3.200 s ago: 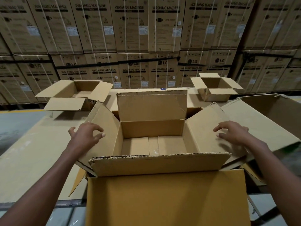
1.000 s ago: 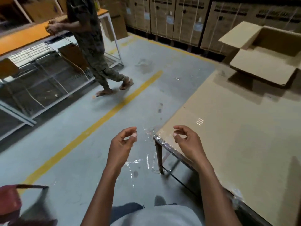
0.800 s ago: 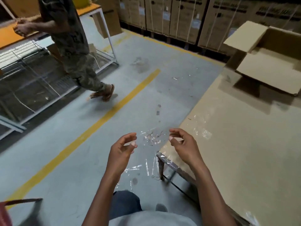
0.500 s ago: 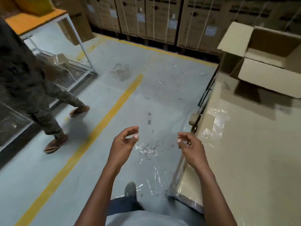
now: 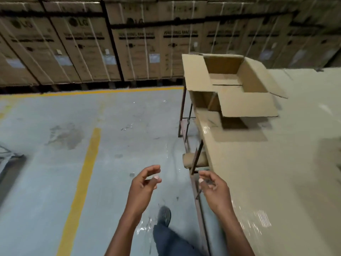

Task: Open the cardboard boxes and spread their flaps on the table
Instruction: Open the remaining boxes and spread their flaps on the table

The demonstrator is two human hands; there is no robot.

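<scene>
One open cardboard box (image 5: 247, 105) stands at the table's far left corner with its flaps spread outward. The table (image 5: 273, 182) has a tan, cardboard-covered top and fills the right side. My left hand (image 5: 143, 185) and my right hand (image 5: 215, 187) hover side by side over the floor just off the table's left edge, well short of the box. Both have thumb and fingertips pinched. A thin clear tape strip (image 5: 145, 226), seen only as faint glints, seems to hang from them.
Strapped washing-machine cartons (image 5: 138, 52) form a wall along the back. A yellow line (image 5: 86, 163) runs across the grey floor on the left. The table's rusty metal frame (image 5: 186, 122) and a cardboard tube (image 5: 195, 159) sit at its edge. My leg and shoe (image 5: 164, 217) are below.
The view has swung right, from the floor and a walking person toward the table and carton wall. That person is out of view. My hands stay pinched close together.
</scene>
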